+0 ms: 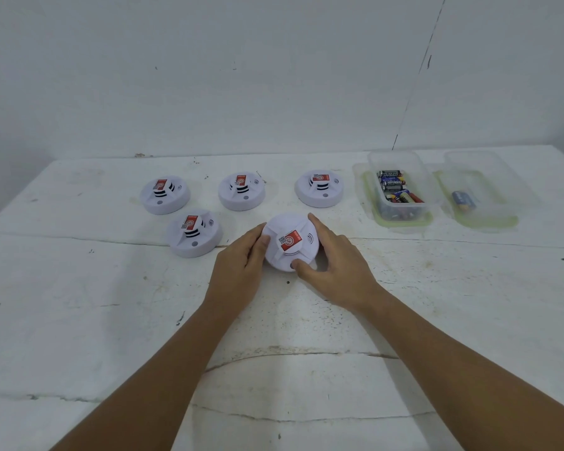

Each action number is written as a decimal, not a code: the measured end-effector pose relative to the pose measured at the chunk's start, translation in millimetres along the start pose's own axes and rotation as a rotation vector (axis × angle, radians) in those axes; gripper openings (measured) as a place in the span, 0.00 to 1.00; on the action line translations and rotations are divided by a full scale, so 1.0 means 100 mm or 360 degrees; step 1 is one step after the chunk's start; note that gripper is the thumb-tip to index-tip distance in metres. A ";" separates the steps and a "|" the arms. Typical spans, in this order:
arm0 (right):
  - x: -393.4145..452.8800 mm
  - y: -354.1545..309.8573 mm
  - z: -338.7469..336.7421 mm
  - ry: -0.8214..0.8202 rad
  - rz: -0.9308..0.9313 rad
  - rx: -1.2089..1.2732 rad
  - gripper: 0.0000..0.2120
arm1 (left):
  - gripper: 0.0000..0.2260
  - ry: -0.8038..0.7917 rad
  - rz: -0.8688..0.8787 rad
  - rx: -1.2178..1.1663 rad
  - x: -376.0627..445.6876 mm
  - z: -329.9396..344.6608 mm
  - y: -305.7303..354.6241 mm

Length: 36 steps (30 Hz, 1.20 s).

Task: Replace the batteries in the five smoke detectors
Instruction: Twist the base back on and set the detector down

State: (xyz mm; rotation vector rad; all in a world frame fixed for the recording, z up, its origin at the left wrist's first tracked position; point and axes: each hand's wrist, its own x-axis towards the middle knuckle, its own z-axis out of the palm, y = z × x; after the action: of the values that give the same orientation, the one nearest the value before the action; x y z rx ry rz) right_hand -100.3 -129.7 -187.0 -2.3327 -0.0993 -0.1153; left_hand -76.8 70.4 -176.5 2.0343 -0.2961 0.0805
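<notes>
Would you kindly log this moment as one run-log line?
both hands: left hand, right hand grip front detector | other detectors: untouched | battery tub: untouched

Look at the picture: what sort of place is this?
Probably a plain indoor work space, not a lived-in room: a rough, cracked white table against a bare white wall, holding only smoke detectors and clear battery tubs.
</notes>
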 end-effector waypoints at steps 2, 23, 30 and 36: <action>0.00 0.00 0.01 0.0001 -0.0004 0.0012 0.42 | 0.17 0.0000 -0.0007 -0.0018 0.00 0.00 0.01; -0.01 0.01 0.02 0.0019 0.0020 0.0014 0.42 | 0.18 -0.0002 -0.0029 0.0002 0.01 -0.01 0.00; -0.02 0.01 0.01 0.0033 0.0006 0.0006 0.41 | 0.18 -0.0002 -0.0012 -0.0016 -0.01 -0.01 0.03; -0.02 0.00 -0.01 0.0015 0.0012 0.0010 0.41 | 0.17 -0.0004 -0.0021 -0.0001 -0.01 -0.01 0.03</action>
State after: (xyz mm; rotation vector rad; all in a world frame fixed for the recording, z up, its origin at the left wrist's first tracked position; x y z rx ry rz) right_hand -102.8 -130.6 -186.9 -2.3260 -0.0857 -0.1221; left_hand -78.4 70.1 -174.1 2.0359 -0.2845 0.0697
